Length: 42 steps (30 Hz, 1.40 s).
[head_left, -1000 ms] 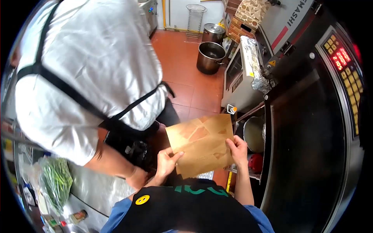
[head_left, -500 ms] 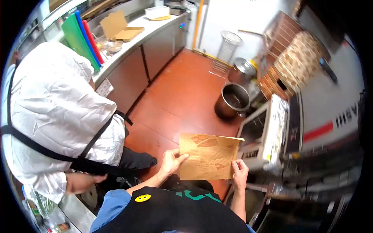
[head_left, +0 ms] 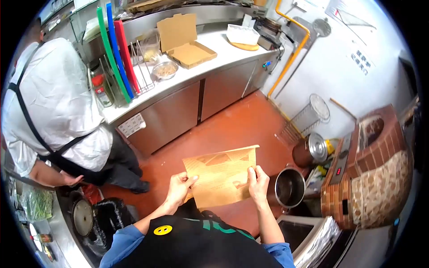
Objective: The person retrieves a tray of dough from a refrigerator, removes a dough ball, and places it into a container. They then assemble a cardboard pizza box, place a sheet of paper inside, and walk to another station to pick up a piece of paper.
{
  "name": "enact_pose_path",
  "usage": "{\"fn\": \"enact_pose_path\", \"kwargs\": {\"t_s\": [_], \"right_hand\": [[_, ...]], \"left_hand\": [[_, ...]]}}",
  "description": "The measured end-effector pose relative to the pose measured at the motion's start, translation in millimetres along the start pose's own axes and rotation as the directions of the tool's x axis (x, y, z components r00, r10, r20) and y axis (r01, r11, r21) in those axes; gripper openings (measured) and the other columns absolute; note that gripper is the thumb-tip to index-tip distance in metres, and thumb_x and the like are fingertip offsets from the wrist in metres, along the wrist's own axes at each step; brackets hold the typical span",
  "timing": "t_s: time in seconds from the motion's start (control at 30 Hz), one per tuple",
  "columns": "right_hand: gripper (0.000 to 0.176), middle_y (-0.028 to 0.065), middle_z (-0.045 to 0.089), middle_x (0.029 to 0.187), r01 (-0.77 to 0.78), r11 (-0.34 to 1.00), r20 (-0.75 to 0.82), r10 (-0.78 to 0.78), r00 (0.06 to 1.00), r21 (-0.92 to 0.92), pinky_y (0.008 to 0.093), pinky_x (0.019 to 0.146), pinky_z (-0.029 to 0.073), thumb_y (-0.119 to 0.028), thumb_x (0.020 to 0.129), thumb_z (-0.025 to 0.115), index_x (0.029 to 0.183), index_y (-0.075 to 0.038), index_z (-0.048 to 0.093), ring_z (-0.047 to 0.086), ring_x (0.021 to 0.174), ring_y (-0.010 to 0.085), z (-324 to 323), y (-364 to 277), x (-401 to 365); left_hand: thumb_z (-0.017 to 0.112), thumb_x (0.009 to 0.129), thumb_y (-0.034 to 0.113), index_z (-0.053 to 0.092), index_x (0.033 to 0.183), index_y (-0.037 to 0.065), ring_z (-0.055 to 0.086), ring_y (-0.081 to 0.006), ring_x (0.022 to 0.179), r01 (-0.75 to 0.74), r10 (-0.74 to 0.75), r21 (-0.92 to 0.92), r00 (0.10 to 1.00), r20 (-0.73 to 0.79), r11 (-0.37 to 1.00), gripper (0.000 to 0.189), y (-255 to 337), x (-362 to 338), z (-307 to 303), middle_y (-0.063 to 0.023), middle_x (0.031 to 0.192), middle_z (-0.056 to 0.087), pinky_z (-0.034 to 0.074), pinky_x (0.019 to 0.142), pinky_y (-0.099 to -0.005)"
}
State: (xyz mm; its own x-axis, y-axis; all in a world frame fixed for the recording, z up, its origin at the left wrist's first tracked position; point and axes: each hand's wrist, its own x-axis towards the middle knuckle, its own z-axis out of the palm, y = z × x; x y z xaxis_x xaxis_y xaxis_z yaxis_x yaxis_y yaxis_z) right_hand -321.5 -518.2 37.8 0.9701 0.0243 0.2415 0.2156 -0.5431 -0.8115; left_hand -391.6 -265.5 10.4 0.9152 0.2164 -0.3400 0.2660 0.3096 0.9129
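A printed brown paper sheet (head_left: 221, 178) is stretched out in front of my black apron, over the red floor. My left hand (head_left: 179, 190) pinches its left edge between thumb and fingers. On the opposite edge, my right hand (head_left: 258, 181) grips the paper the same way. The top edge of the sheet looks folded or doubled. Print shows faintly across it, and light passes through the paper.
A co-worker in a white shirt (head_left: 58, 89) stands at left. Along the back counter (head_left: 214, 42) are an open cardboard box (head_left: 192, 53), a metal bowl (head_left: 164, 70) and upright cutting boards (head_left: 117, 53). At right are a large pot (head_left: 289, 186) and a brick oven (head_left: 380, 178).
My view has swung right, bringing more of the counter and oven into sight. The paper stays in both hands and now tilts, with its right side higher.
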Motion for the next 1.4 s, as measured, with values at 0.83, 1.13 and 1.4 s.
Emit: {"fn": "enact_pose_path", "kwargs": {"t_s": [0.83, 1.13, 1.4], "right_hand": [[0.030, 0.0177, 0.065, 0.075, 0.384, 0.922, 0.455, -0.327, 0.828, -0.036, 0.0377, 0.067, 0.046, -0.026, 0.088, 0.056, 0.083, 0.002, 0.065, 0.061, 0.069, 0.0282, 375, 27, 782], [0.023, 0.0180, 0.067, 0.085, 0.430, 0.882, 0.560, -0.261, 0.786, -0.192, 0.0447, 0.071, 0.049, -0.026, 0.086, 0.060, 0.088, -0.004, 0.064, 0.063, 0.079, 0.0381, 435, 44, 771], [0.040, 0.0165, 0.066, 0.085, 0.783, 0.573, 0.195, -0.762, 0.617, -0.241, 0.0425, 0.075, 0.050, -0.021, 0.086, 0.062, 0.120, -0.003, 0.050, 0.063, 0.079, 0.0355, 397, 33, 778]], "left_hand": [[0.058, 0.090, 0.017, 0.064, 0.087, 0.001, 0.060, -0.0152, 0.062, -0.212, -0.228, -0.397, 0.547, -0.806, 0.893, 0.017, 92, 322, 18, -0.0068, 0.073, 0.063, 0.051, 0.060, -0.0292], [0.058, 0.090, 0.017, 0.062, 0.084, 0.001, 0.060, -0.0171, 0.062, -0.293, -0.314, -0.476, 0.460, -0.830, 0.829, 0.017, 111, 392, 65, -0.0071, 0.073, 0.063, 0.051, 0.061, -0.0298], [0.065, 0.086, 0.019, 0.060, 0.091, -0.002, 0.061, -0.0193, 0.060, -0.386, -0.307, -0.406, 0.292, -0.906, 0.828, 0.022, 92, 480, -34, -0.0096, 0.073, 0.061, 0.052, 0.053, -0.0301]]}}
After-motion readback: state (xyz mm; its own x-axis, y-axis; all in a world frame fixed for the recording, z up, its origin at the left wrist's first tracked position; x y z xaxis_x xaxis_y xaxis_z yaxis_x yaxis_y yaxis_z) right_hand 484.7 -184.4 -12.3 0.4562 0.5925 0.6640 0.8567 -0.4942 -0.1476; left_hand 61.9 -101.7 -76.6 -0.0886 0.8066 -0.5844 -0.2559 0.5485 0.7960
